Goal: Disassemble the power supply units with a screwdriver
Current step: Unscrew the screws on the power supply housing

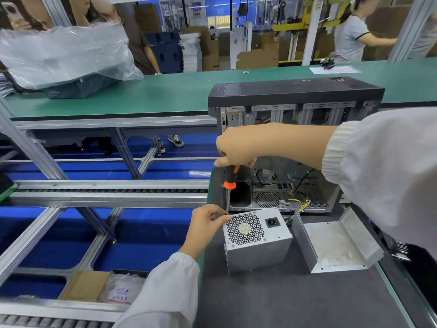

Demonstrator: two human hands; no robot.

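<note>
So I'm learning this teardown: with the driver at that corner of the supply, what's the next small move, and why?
Probably turn the screwdriver to back out the corner screw. The right hand grips its handle, the tip stands at the power supply's top left corner, and the left hand pinches there, apparently steadying it.

One head-worn wide-angle camera looks forward and down from above the dark work mat (272, 299). It sits close over the near bench; both sleeved forearms enter from the bottom and right edges. The view faces across the open computer case (295, 110) toward a green conveyor belt (142, 93) and the factory floor beyond. Straight lines bow near the frame edges.
</note>
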